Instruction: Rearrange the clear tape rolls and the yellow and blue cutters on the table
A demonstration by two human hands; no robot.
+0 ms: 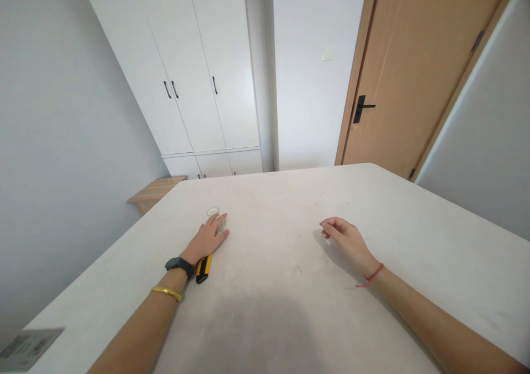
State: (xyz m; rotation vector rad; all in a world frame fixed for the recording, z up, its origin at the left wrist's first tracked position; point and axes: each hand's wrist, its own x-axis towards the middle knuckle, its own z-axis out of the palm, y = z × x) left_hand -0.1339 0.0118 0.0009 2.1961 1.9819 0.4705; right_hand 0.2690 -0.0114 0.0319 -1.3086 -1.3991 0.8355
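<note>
My left hand (209, 236) lies over the left part of the white table with its fingers spread. Under and between those fingers shows a pale coil or stack of rings (222, 224), partly covered, so its kind is unclear. A thin pale ring (212, 211) lies just beyond the fingertips. From beneath the palm sticks out the end of a yellow and black utility knife (203, 269); the hand hides its other end. My right hand (345, 239) is at the right, closed, thumb and fingers together. Whatever they may pinch is too small or hidden.
The white table (265, 319) fills the foreground, with small marks on it. A printed grey sheet (31, 349) lies at its lower left corner. Beyond stand a wooden ledge (157, 191), a white wardrobe (186, 70) and a wooden door (418, 70).
</note>
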